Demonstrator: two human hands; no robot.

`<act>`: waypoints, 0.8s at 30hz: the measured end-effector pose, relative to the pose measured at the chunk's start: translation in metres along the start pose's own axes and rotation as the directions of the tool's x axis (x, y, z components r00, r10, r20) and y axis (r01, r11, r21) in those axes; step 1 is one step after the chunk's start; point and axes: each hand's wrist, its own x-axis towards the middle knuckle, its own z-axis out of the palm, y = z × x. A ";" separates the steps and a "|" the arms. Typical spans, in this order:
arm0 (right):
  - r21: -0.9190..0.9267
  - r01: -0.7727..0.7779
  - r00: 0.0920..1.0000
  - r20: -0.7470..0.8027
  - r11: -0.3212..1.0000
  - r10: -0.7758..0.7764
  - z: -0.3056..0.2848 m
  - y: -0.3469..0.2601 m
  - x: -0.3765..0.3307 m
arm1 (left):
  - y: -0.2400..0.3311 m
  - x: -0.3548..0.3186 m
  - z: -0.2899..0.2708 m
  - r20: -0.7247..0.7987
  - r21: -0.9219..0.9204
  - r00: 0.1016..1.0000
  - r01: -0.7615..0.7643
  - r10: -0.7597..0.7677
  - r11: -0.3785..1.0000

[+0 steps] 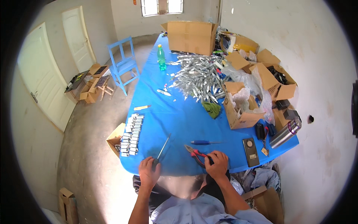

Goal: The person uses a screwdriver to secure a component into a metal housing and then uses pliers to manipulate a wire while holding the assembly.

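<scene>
At the near edge of the blue-covered table (167, 115), my left hand (149, 172) is closed round the dark handle of a screwdriver (163, 147). Its thin shaft points away and slightly right over the cloth. Farther right, my right hand (217, 164) grips the handles of red-and-black pliers (195, 152). The pliers' jaws point forward and left, lying at the cloth. Just beyond them lies a second screwdriver with a blue handle (200, 142). Left of my left hand, several small silvery metal parts (132, 135) lie in rows, with a cutter knife (142, 108) above them.
A large heap of silvery metal pieces (199, 76) covers the table's far half, beside a green bottle (161, 58). Cardboard boxes (244, 121), a steel flask (285, 133) and a dark phone-like device (250, 152) stand or lie at the right. A blue chair (125, 66) stands beyond the left side.
</scene>
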 end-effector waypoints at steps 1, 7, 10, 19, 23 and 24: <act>-0.005 0.010 1.000 -0.004 1.000 -0.010 0.000 0.000 0.000 | -0.001 -0.001 0.001 0.003 0.001 1.000 0.002 -0.002 1.000; -0.007 -0.001 1.000 0.004 1.000 0.001 -0.007 0.002 0.001 | 0.001 0.001 0.006 -0.011 -0.026 1.000 -0.018 0.018 0.999; -0.011 -0.015 1.000 0.013 1.000 0.015 -0.004 0.003 -0.002 | 0.005 0.001 0.001 -0.002 -0.025 0.999 -0.032 0.032 0.999; -0.008 -0.042 0.999 0.017 0.999 0.042 0.001 0.008 0.001 | 0.017 0.022 -0.008 0.074 -0.086 0.993 0.095 -0.088 0.992; -0.008 -0.065 0.997 0.039 0.998 0.065 0.002 0.010 0.002 | 0.027 0.030 -0.008 0.142 -0.109 0.982 0.139 -0.123 0.984; -0.005 -0.076 0.996 0.045 0.997 0.076 0.002 0.006 0.003 | 0.028 0.032 -0.010 0.182 -0.102 0.974 0.154 -0.133 0.983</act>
